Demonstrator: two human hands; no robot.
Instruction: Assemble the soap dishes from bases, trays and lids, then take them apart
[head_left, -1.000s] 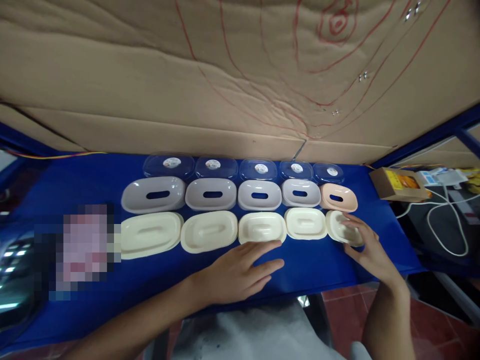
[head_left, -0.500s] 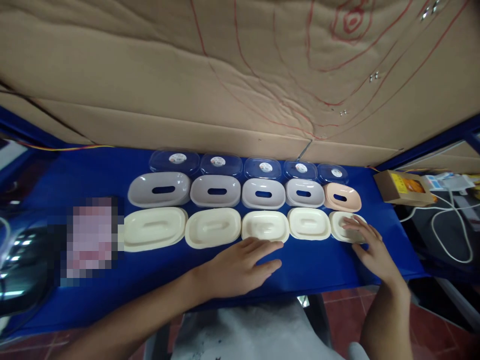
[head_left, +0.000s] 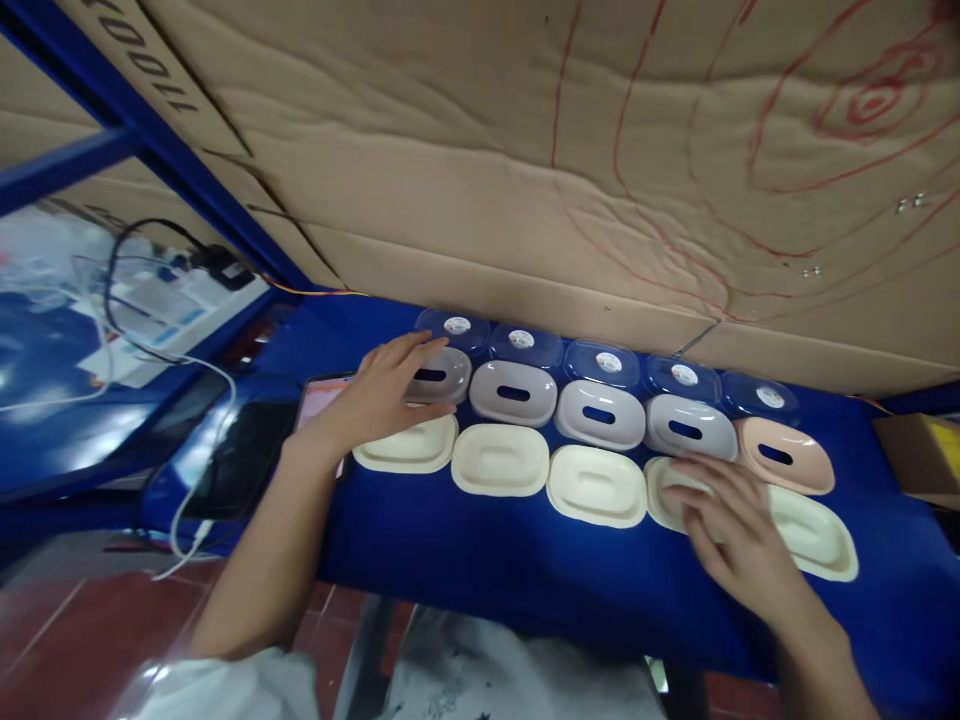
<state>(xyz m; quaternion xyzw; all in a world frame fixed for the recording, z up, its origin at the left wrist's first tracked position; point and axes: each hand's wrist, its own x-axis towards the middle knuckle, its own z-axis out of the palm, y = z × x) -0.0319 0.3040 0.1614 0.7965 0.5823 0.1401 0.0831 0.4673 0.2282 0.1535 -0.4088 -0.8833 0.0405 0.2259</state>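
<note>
Three rows of oval pieces lie on the blue table [head_left: 465, 540]. Clear lids with round labels [head_left: 607, 364] form the back row. The middle row has grey slotted dishes [head_left: 600, 414] and a peach slotted dish [head_left: 786, 456] at its right end. Cream oval trays [head_left: 597, 486] make up the front row. My left hand [head_left: 379, 392], fingers spread, is over the leftmost grey dish [head_left: 450, 377] and beside the leftmost cream tray [head_left: 409, 446]. Over the fourth cream tray [head_left: 664, 492] is my right hand [head_left: 739, 525], blurred, fingers apart, holding nothing visible.
A phone [head_left: 319, 398] lies partly behind my left wrist. White cables [head_left: 217, 440] and a dark device [head_left: 244, 460] are at the left. Cardboard [head_left: 465, 200] stands behind the rows. A box [head_left: 911, 450] sits at the right edge.
The view has swung left. My left hand has gone from the middle cream tray to the left end of the rows. My right hand has shifted from the rightmost cream tray to the fourth.
</note>
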